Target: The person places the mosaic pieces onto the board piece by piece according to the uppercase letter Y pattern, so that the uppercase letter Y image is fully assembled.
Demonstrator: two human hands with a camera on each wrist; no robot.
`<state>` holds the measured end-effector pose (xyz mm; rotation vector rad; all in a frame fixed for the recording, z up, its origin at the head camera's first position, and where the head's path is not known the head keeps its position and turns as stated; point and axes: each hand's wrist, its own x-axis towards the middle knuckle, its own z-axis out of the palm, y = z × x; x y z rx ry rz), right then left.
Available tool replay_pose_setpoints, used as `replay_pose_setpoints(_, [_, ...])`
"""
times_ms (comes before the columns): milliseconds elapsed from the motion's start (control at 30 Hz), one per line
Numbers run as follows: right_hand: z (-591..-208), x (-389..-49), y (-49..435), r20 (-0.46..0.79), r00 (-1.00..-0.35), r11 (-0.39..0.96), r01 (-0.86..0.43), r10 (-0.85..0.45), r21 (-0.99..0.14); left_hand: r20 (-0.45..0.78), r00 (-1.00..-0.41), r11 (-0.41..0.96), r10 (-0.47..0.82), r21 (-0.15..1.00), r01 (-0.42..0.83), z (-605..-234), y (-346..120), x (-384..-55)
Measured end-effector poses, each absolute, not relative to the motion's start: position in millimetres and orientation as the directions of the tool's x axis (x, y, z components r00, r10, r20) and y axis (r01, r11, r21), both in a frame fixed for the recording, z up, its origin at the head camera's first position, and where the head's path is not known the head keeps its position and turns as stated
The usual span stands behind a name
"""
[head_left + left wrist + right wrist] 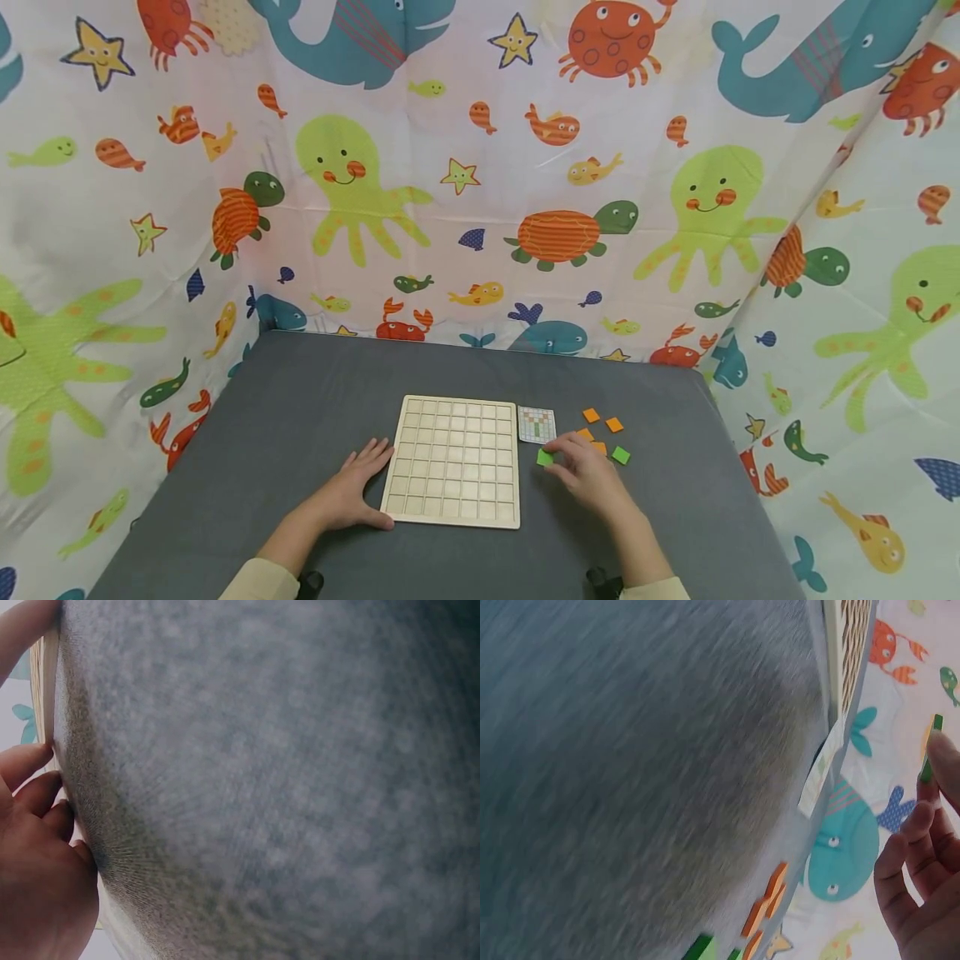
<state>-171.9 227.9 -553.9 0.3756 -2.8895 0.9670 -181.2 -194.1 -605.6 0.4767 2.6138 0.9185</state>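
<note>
A square wooden grid board point(453, 462) lies on the grey table, its cells bare. At its left edge rests my left hand point(351, 492), fingers spread along the side and thumb at the lower left corner. My right hand point(592, 479) pinches a green square tile point(544, 457) between thumb and fingers, just right of the board. In the right wrist view that green tile point(931, 748) is seen edge-on, held up off the table. A small pattern card point(537, 425) with a coloured grid lies against the board's right side, near the right hand.
Several orange tiles point(591, 415) lie to the right of the card, some partly behind the right hand. Another green tile point(620, 456) sits beside them. A fabric curtain point(480, 167) printed with sea animals surrounds the grey table point(322, 392) at the back and sides.
</note>
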Motion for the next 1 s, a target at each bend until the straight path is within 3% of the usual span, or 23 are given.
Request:
replay_pose_setpoints(500, [-555.2,-182.6,188.9,0.215,-0.928,0.747,-0.372,-0.303,-0.552,-0.192,-0.891,0.739,0.410,0.642,0.202,-605.8,-193.4,-181.4])
replay_pose_setpoints(1000, [-558.4,-182.3,159.7,0.181,-0.902,0.743,-0.425,-0.391,-0.517,-0.197,-0.891,0.742,0.410,0.639,0.200,-606.9,-194.6,-182.5])
